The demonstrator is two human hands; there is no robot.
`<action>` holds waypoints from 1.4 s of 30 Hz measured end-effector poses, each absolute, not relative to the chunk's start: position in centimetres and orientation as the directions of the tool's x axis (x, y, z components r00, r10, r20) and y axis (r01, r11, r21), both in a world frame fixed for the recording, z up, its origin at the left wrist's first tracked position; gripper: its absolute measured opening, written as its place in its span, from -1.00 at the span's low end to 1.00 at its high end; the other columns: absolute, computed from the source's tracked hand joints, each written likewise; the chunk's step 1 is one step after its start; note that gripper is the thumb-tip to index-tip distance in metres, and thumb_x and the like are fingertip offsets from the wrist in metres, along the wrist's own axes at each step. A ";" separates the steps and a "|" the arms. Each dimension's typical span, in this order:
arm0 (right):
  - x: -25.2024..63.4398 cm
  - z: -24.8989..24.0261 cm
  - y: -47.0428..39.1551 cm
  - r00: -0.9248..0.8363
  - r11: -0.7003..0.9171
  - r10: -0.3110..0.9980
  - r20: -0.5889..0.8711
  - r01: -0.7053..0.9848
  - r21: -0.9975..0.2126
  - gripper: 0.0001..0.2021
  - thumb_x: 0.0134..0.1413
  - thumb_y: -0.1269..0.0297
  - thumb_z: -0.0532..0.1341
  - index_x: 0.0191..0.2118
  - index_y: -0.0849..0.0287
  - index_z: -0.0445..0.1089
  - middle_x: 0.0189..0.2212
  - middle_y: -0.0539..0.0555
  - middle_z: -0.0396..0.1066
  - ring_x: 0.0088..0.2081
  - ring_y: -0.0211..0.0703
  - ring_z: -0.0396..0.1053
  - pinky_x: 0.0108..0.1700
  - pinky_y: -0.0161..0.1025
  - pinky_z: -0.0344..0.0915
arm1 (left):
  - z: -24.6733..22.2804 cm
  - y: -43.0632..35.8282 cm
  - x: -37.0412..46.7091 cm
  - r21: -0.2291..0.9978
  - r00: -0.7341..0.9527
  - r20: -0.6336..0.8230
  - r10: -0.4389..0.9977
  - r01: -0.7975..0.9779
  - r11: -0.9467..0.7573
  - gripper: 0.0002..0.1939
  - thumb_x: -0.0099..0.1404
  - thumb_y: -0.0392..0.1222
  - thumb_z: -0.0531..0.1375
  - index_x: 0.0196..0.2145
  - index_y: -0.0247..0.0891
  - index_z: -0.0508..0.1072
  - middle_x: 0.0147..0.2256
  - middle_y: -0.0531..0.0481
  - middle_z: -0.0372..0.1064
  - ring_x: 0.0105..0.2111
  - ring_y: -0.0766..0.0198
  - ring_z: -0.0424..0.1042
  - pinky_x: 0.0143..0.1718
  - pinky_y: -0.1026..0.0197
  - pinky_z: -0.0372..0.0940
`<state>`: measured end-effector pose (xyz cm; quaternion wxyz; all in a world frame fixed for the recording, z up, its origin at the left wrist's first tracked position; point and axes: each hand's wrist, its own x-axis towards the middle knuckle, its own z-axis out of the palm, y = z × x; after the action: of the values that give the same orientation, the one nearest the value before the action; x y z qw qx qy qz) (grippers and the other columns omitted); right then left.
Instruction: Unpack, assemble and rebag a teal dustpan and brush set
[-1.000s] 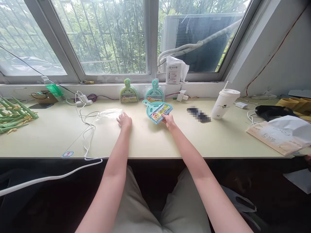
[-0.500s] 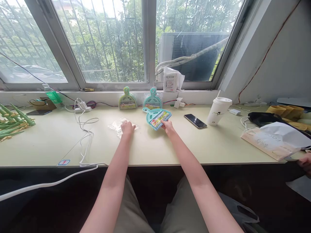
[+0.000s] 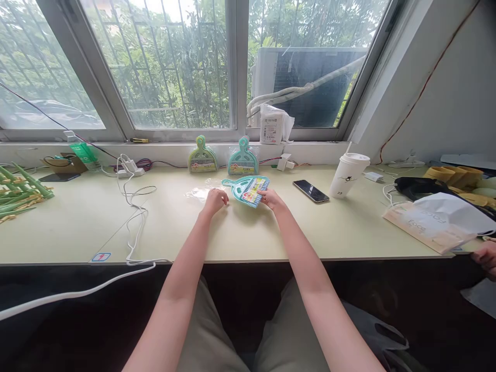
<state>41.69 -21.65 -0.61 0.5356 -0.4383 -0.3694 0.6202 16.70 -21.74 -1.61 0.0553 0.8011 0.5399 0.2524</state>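
Observation:
My right hand (image 3: 270, 198) is closed on the brush end of a small turquoise dustpan-and-brush set (image 3: 243, 189). The set is tilted just above the table, its handle pointing left and a colourful label showing on its front. To its left, my left hand (image 3: 217, 200) has its fingers curled down at a crumpled clear plastic bag (image 3: 199, 192), apart from the dustpan; its fingertips are partly hidden. Behind them, a green dustpan set (image 3: 202, 159) and another turquoise dustpan set (image 3: 243, 161) stand upright in clear wrapping against the sill.
On the right are a phone (image 3: 310, 191), a white cup with a straw (image 3: 349, 175) and a tissue pack (image 3: 436, 222). A white cable (image 3: 135, 227) crosses the left side, near a power strip (image 3: 130, 169). Another person's hand (image 3: 486, 257) shows at the right edge.
My left hand has moved right, towards the dustpan, and the plastic bag has shifted right too. The held dustpan has turned slightly and moved a little left in my right hand.

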 end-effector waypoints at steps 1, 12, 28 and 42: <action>41.8 -0.6 -21.6 -0.044 -0.153 0.988 -0.147 -0.334 -0.930 -0.83 0.11 0.63 0.18 -0.25 0.27 0.43 -0.33 0.13 0.58 -0.32 -0.17 0.56 -0.12 -0.17 0.54 | -1.6 -21.9 16.7 0.305 0.256 0.382 0.888 0.872 -0.382 -0.74 0.06 -0.51 0.09 -0.56 -0.20 0.46 -0.21 -0.04 0.52 -0.07 0.10 0.42 0.19 0.00 0.12; 42.1 -0.9 -21.7 -0.169 -0.261 0.958 -0.232 -0.180 -0.948 -0.75 0.05 0.65 0.21 -0.16 0.29 0.46 -0.29 0.18 0.58 -0.16 -0.03 0.57 -0.01 -0.06 0.51 | -2.3 -21.5 14.8 0.323 -0.174 0.180 0.968 0.940 0.109 -0.70 0.38 -0.17 0.05 -0.01 -0.22 0.47 0.12 -0.22 0.34 0.18 -0.02 0.24 0.11 0.01 0.19; 40.2 -1.2 -22.0 -0.070 -0.219 0.976 -0.208 -0.235 -0.947 -0.78 -0.03 0.67 0.25 -0.27 0.26 0.46 -0.37 0.15 0.57 -0.20 -0.01 0.57 -0.03 -0.02 0.50 | -1.9 -21.0 13.3 0.469 -0.398 0.252 0.882 0.848 0.249 -0.89 0.08 -0.17 0.25 -0.39 -0.17 0.53 -0.20 -0.22 0.53 0.04 -0.16 0.37 0.07 -0.19 0.13; 38.3 -1.8 -22.5 -0.109 -0.159 0.985 -0.137 -0.226 -0.961 -0.83 0.02 0.63 0.26 -0.28 0.26 0.44 -0.33 0.12 0.58 -0.24 -0.06 0.56 -0.02 0.00 0.52 | -2.0 -21.8 15.2 0.328 -0.185 0.469 0.864 0.944 0.024 -0.66 0.29 -0.31 -0.01 -0.21 -0.29 0.56 -0.25 -0.26 0.51 -0.01 -0.06 0.39 0.29 -0.16 -0.16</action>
<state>38.26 -22.47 -1.79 0.4928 -0.4501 -0.4214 0.6140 15.18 -21.81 -1.96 -0.0691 0.6348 0.7121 0.2920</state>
